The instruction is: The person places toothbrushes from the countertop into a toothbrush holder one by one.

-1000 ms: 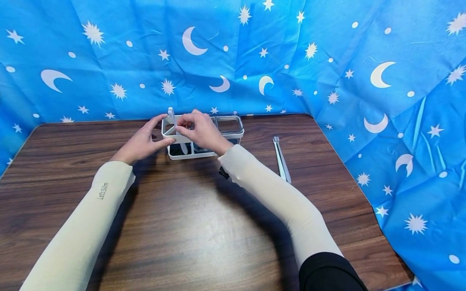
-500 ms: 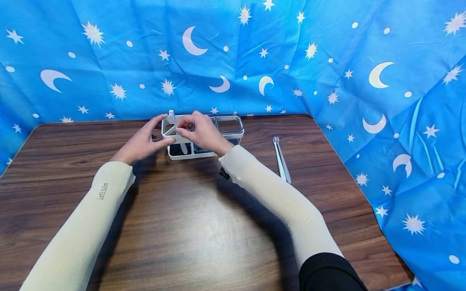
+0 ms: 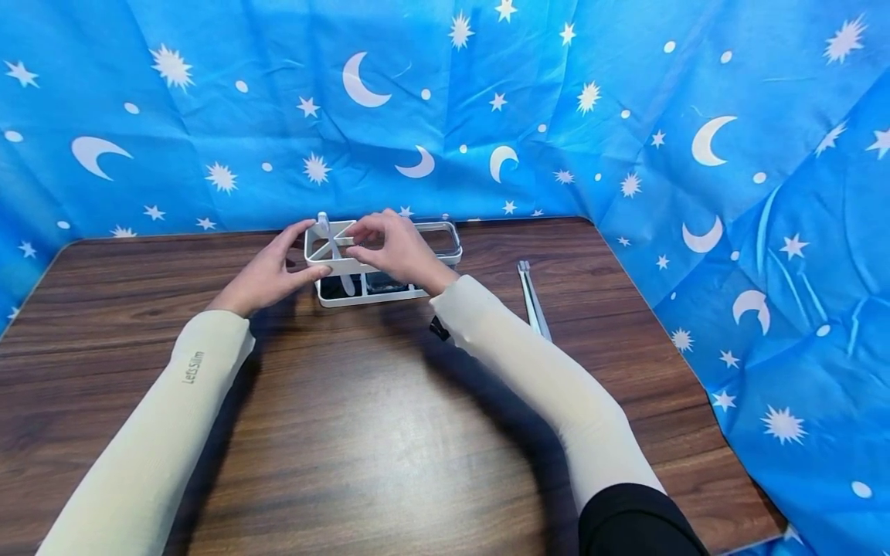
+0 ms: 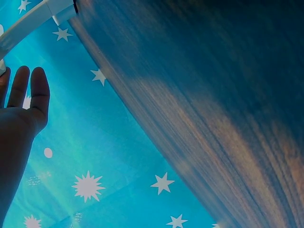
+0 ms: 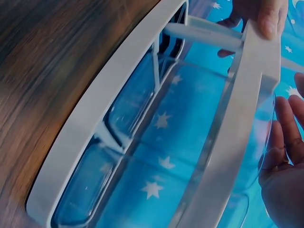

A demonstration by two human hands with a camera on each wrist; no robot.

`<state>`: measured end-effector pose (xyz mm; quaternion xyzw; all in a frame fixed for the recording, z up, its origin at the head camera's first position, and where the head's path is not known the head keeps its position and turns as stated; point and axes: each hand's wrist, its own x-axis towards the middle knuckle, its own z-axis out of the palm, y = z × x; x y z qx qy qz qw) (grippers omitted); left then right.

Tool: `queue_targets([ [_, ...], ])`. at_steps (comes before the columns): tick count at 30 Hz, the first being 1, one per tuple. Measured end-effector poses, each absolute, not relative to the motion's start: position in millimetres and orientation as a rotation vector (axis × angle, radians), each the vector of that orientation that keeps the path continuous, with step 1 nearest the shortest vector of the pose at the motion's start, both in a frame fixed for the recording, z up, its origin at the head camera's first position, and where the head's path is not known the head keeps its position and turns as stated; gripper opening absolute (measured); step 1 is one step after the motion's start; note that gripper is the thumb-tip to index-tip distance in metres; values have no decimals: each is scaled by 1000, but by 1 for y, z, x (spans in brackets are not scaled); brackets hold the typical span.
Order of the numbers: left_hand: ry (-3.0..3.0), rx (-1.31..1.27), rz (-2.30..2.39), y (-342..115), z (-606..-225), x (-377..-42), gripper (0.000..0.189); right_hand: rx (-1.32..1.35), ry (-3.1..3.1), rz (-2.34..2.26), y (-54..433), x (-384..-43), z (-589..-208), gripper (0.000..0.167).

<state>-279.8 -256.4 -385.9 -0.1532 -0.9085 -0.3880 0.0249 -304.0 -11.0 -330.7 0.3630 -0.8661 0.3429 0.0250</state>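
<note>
A toothbrush leans in the left-end compartment of a white toothbrush holder, bristles up; its handle crosses the frame in the right wrist view. My left hand grips the holder's left end, thumb on the front of the upper rail and fingers toward the back. That thumb on the corner also shows in the right wrist view. Just above the holder's middle is my right hand, fingers loosely bent and holding nothing, a small gap from the toothbrush. It hides part of the upper rail.
Two more toothbrushes lie side by side on the wooden table, right of the holder. Clear cups sit in the holder's frame. A blue curtain with moons and stars hangs close behind the table's back edge.
My right hand has let go of the toothbrush and drawn back slightly to the right. The toothbrush sank a little and now leans in the holder. My left hand keeps its grip.
</note>
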Motion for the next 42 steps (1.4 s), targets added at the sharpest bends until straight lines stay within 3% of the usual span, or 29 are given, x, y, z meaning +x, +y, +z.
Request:
queue_targets([
  [42,-2830,-442,-1201,-256,-386,-276,82,725,-2625,1162,121,-330,-336,24],
])
